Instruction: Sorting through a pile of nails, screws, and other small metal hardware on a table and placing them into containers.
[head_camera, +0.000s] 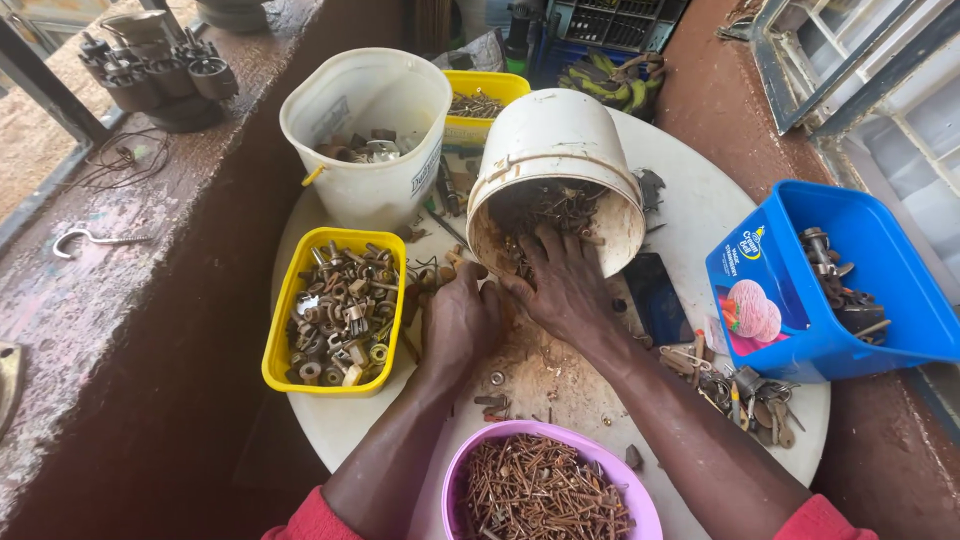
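Rusty nails (535, 490) fill the pink bowl (452, 478) at the very bottom edge, closest to us, sitting between the two forearms. Up from there, the right hand (565, 290) is spread wide and flat, fingers reaching into the mouth of the tipped white bucket (555, 150), raking at the rusty hardware (545, 215) that lies inside and at its lip. Just beside it, touching at the thumb side, the left hand (458, 322) is curled narrow, knuckles up, over the spilled bits; whether it grips anything, I cannot tell. Loose washers and scraps (495, 390) dot the dusty round white tabletop (330, 420) below the hands. Left of the left hand sits a yellow tub (283, 330) packed with nuts, washers and small fittings. Behind it stands an upright white bucket (385, 190) with a few metal parts at the bottom, and a second yellow tub (490, 90) peeks out behind the two buckets. Off to the right, a blue plastic tub (790, 330) leans at the table's edge with dark metal pieces inside, and a little heap of keys and clips (745, 390) lies in front of it. A metal hook (85, 240) rests on the ledge far left.
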